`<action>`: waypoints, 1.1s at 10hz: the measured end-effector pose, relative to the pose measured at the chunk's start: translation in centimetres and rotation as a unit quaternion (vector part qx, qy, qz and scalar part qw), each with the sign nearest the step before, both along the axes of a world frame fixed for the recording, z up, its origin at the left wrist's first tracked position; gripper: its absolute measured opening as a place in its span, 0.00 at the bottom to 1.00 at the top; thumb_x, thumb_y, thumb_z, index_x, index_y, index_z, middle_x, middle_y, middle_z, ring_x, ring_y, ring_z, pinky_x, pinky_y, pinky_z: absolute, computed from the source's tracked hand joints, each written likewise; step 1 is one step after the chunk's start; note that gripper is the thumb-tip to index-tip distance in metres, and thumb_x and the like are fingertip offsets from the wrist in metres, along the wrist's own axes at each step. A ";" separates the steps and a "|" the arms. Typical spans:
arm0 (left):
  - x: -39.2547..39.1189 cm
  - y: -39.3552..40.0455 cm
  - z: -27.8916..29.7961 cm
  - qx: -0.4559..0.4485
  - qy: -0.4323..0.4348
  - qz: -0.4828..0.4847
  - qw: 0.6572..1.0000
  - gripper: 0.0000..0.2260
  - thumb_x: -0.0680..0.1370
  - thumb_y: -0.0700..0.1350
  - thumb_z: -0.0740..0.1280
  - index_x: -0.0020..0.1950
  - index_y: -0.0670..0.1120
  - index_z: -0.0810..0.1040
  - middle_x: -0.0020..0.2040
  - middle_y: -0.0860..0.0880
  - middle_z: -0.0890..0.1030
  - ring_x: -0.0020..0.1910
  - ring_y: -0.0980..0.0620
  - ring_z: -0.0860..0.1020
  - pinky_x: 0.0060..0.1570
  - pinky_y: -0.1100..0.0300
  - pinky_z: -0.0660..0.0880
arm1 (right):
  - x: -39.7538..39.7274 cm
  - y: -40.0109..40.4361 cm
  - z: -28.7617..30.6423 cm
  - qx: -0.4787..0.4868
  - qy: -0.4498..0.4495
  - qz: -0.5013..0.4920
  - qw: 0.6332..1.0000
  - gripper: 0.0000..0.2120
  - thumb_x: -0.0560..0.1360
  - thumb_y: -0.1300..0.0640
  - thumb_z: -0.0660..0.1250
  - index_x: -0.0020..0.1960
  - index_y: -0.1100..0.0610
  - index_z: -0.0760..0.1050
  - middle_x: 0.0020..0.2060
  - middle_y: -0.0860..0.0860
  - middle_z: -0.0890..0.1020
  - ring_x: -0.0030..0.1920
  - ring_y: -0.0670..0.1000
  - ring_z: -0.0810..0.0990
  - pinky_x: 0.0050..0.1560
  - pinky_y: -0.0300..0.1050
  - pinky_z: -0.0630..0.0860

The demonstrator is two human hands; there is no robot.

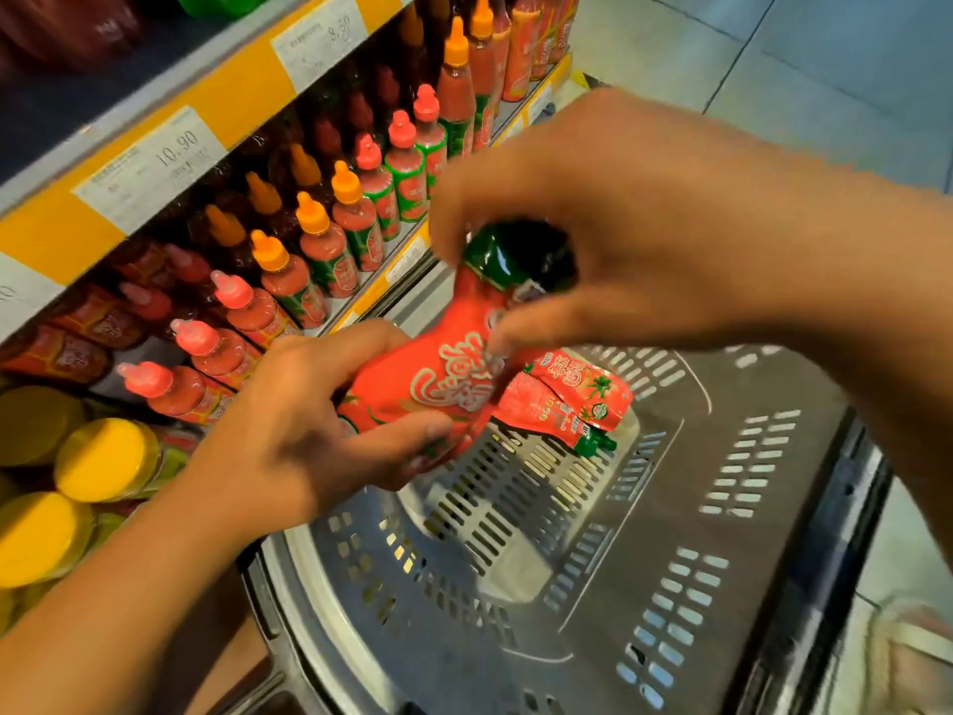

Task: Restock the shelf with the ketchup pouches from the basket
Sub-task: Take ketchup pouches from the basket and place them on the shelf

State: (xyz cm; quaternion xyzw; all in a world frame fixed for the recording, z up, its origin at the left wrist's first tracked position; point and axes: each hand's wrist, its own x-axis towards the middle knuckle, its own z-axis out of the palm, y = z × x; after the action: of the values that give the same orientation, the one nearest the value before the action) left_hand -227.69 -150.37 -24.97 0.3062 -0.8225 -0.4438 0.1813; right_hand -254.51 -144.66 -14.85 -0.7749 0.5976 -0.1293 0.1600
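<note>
A red ketchup pouch [433, 374] with a green top is held above the grey basket [644, 559], between both hands. My left hand [309, 430] grips its lower end from the left. My right hand [593, 224] holds its green top end from above, fingers curled round it. A second, smaller ketchup pouch [572, 399] with a green cap lies behind the first one, over the basket's far side. The shelf [361, 296] stands to the left, just beyond the hands.
Rows of sauce bottles [319, 250] with orange and pink caps fill the shelf. Yellow-lidded jars [103, 456] sit lower left. A yellow price rail [154, 162] with tags runs above. Tiled floor [773, 54] lies at the upper right.
</note>
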 end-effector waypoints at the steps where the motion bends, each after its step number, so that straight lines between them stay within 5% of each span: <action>1: 0.0 -0.1 -0.2 -0.009 0.001 0.037 0.999 0.22 0.68 0.65 0.73 0.54 0.52 0.79 0.41 0.46 0.86 0.38 0.44 0.84 0.35 0.47 0.78 | -2.5 -0.6 -0.9 0.004 -0.282 -0.056 0.958 0.25 0.75 0.42 0.73 0.62 0.60 0.78 0.51 0.58 0.83 0.50 0.51 0.83 0.48 0.47 0.80; 2: 0.0 0.0 0.0 0.005 0.019 0.063 0.998 0.20 0.68 0.64 0.72 0.53 0.54 0.81 0.42 0.51 0.85 0.38 0.51 0.83 0.37 0.52 0.77 | -6.1 -1.1 -6.1 0.006 -0.411 -0.298 0.861 0.18 0.76 0.47 0.71 0.54 0.62 0.80 0.40 0.57 0.83 0.38 0.54 0.82 0.42 0.49 0.79; 3: 0.0 -0.1 -0.2 0.012 0.022 0.072 0.997 0.16 0.67 0.65 0.72 0.50 0.60 0.81 0.45 0.58 0.85 0.38 0.58 0.83 0.37 0.59 0.78 | -8.0 -0.8 -14.7 0.155 -0.144 -0.325 0.922 0.08 0.77 0.55 0.75 0.48 0.60 0.83 0.39 0.54 0.85 0.40 0.53 0.83 0.50 0.53 0.83; 4: 0.0 -0.1 -0.3 0.025 0.027 0.094 0.995 0.18 0.66 0.67 0.72 0.52 0.62 0.79 0.46 0.57 0.85 0.40 0.54 0.84 0.40 0.49 0.80 | -5.3 0.6 -21.5 0.335 0.042 -0.278 0.899 0.12 0.75 0.56 0.77 0.57 0.57 0.82 0.49 0.55 0.85 0.48 0.55 0.81 0.50 0.47 0.78; 5: -0.1 -0.3 -0.5 0.023 0.027 0.103 0.994 0.16 0.65 0.67 0.73 0.52 0.67 0.79 0.46 0.60 0.85 0.39 0.58 0.83 0.40 0.51 0.80 | -2.3 3.0 -27.5 0.377 0.063 -0.312 0.870 0.21 0.74 0.56 0.75 0.65 0.57 0.77 0.59 0.59 0.83 0.57 0.60 0.81 0.58 0.51 0.80; 8: 0.2 -0.2 -0.7 0.025 0.065 0.083 0.994 0.21 0.71 0.62 0.75 0.59 0.53 0.82 0.47 0.46 0.86 0.46 0.38 0.85 0.41 0.40 0.82 | 1.1 5.5 -35.2 0.292 0.141 -0.404 0.855 0.29 0.78 0.57 0.69 0.77 0.56 0.63 0.68 0.58 0.69 0.68 0.63 0.72 0.57 0.63 0.78; 10: 0.0 0.0 -0.2 0.030 0.074 0.083 0.993 0.18 0.71 0.59 0.76 0.58 0.56 0.82 0.49 0.50 0.87 0.45 0.46 0.86 0.36 0.49 0.81 | 0.7 5.0 -36.3 0.247 0.209 -0.393 0.861 0.18 0.79 0.56 0.67 0.68 0.56 0.73 0.64 0.56 0.73 0.65 0.61 0.72 0.59 0.60 0.75; 11: 0.1 -0.2 -0.5 0.027 0.077 0.081 0.993 0.20 0.71 0.60 0.76 0.56 0.51 0.82 0.46 0.44 0.86 0.44 0.38 0.84 0.37 0.43 0.82 | 0.7 4.9 -36.3 0.240 0.189 -0.371 0.877 0.17 0.79 0.48 0.68 0.65 0.55 0.77 0.62 0.56 0.75 0.63 0.60 0.73 0.61 0.60 0.74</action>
State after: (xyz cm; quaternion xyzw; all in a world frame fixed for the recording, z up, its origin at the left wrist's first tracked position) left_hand -227.63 -150.55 -25.44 0.3413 -0.7663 -0.4718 0.2714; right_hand -253.81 -139.73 -51.11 -0.4437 0.8730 0.1172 0.1650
